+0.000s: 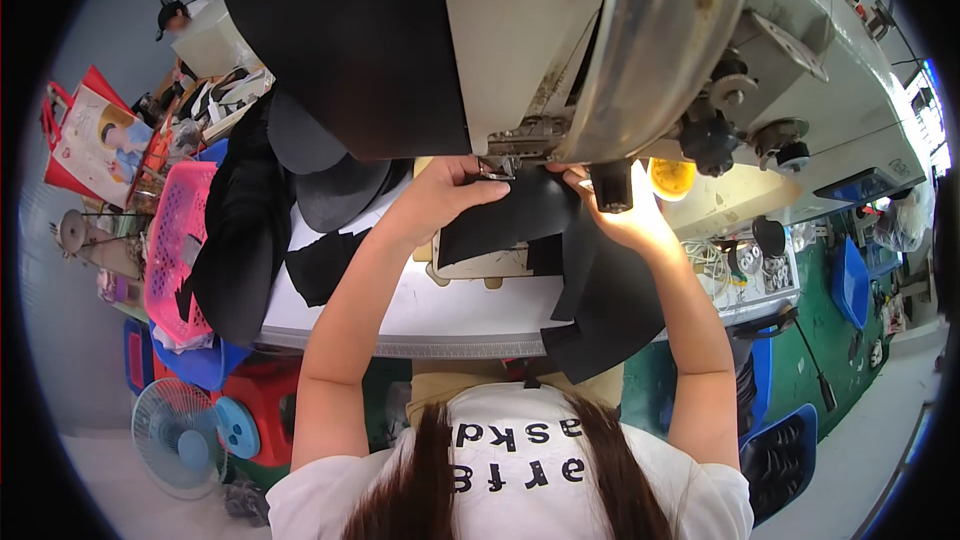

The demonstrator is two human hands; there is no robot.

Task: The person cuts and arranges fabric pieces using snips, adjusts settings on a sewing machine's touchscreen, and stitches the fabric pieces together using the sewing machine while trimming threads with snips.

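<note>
A sewing machine [525, 50] stands over the table, its metal presser foot [512, 152] low at the centre. My left hand [445, 198] is closed just left of the foot, thumb and forefinger together by a small shiny metal part; whether they grip it or the material is unclear. A black sheet of material [515, 220] lies under the needle area and hangs toward me over the table edge. On its right side, my right hand [632, 215] has its fingertips bent in at the sheet's far edge, partly hidden behind a dark machine part.
Black cut pieces [345, 190] and a dark pile [240, 240] lie at the left, beside a pink basket [172, 240]. A lit yellow lamp [672, 178] glows right of the needle. Bobbins and cords [745, 262] sit on the right. A fan [180, 440] stands lower left. Another person [175, 20] is far left.
</note>
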